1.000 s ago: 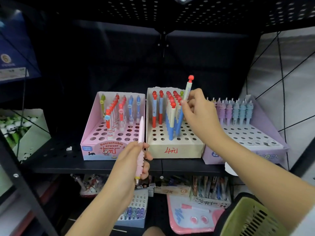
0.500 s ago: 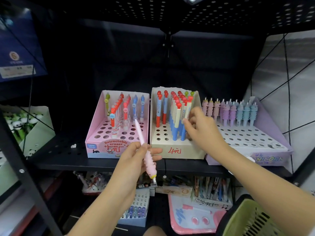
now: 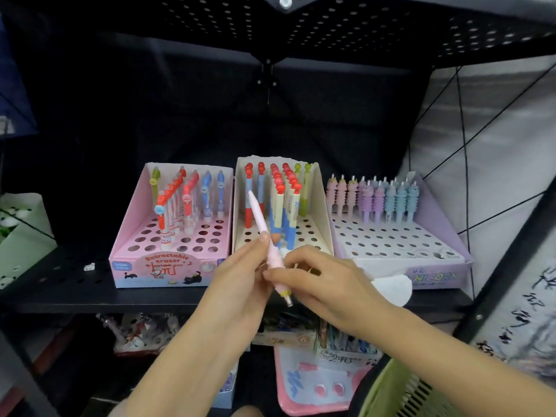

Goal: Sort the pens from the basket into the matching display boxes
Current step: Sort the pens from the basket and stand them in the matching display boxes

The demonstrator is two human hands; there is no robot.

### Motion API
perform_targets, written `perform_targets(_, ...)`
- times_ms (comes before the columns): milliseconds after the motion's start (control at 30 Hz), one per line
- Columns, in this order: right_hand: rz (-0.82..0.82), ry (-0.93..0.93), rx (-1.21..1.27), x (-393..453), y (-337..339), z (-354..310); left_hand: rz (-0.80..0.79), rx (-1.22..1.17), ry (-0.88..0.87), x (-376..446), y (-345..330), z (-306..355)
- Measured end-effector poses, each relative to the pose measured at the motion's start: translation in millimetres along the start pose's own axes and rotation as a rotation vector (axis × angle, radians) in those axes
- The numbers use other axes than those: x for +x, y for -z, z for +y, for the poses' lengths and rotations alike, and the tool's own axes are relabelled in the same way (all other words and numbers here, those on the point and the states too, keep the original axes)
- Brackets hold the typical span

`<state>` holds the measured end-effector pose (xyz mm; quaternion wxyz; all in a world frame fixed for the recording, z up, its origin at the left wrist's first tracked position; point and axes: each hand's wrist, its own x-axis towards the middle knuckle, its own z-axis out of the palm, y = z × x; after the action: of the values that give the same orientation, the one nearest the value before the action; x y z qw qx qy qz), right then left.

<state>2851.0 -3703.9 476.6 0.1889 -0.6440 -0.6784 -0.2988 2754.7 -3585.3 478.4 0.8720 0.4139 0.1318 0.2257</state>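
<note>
Both hands meet on a pink unicorn pen [image 3: 261, 221] in front of the cream display box [image 3: 319, 206]. My left hand [image 3: 240, 278] pinches its ribbed grip from the left. My right hand [image 3: 319, 281] closes on the same grip from the right. The pen is tilted, barrel pointing up-left, tip end down-right. The cream box holds red-capped pens [image 3: 282, 188]. To its right the lilac unicorn box [image 3: 451, 236] carries a back row of pink, purple and blue unicorn pens [image 3: 376, 197]. The pink eraser-pen box [image 3: 132, 230] stands left. The green basket [image 3: 400, 392] sits at bottom right.
All three boxes stand on a black perforated shelf [image 3: 60, 284] with another shelf overhead. A green box [image 3: 21, 245] is at far left. Below the shelf lie more pen boxes and a pink packet [image 3: 316, 383]. A wire grid side panel [image 3: 481, 145] closes the right.
My right hand left the red-capped pen standing in the cream box and came down onto the pink pen. The left hand raised the pink pen toward the centre.
</note>
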Motion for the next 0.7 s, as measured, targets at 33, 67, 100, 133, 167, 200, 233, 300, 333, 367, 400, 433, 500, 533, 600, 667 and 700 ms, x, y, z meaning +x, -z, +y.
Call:
perform_targets(33,0.048,-0.003,0.011,-3,1,2,0.005,-0.037,0.025,1,-5,-3)
perform_targets(67,0.097,-0.008,0.036,-5,4,4,0.007,-0.053,0.043,1,-8,-6)
perform_targets(100,0.143,-0.028,0.083,-7,6,7,-0.004,-0.029,0.054,2,-10,-9)
perform_targets(133,0.193,-0.066,0.143,-8,11,11,-0.029,0.034,0.056,2,-13,-12)
perform_targets(167,0.251,-0.126,0.194,-8,16,16,-0.063,0.129,0.046,2,-15,-14)
perform_targets(200,0.317,-0.204,0.225,-6,24,21,-0.088,0.248,0.017,3,-17,-17)
perform_targets(233,0.390,-0.300,0.248,-3,32,27,-0.098,0.393,-0.037,5,-19,-19)
perform_targets(300,0.530,-0.507,0.322,4,47,45,-0.109,0.724,-0.210,11,-22,-23)
perform_targets(333,0.571,-0.605,0.350,7,52,58,-0.128,0.866,-0.299,15,-23,-24)
perform_targets(367,0.576,-0.701,0.336,10,54,74,-0.156,0.983,-0.369,17,-25,-24)
perform_targets(400,0.539,-0.788,0.282,14,55,89,-0.186,1.093,-0.423,20,-25,-25)
perform_targets(433,0.478,-0.856,0.216,18,53,104,-0.216,1.205,-0.479,23,-25,-26)
perform_targets(500,0.341,-0.930,0.120,25,42,128,-0.276,1.404,-0.597,32,-27,-32)
perform_targets(533,0.284,-0.942,0.098,29,35,136,-0.296,1.482,-0.634,36,-29,-36)
perform_targets(600,0.207,-0.944,0.098,34,19,147,-0.309,1.622,-0.642,42,-35,-45)
perform_targets(667,0.185,-0.946,0.098,38,10,154,-0.309,1.744,-0.629,47,-39,-53)
perform_targets(700,0.186,-0.948,0.089,41,9,157,-0.308,1.783,-0.630,49,-40,-57)
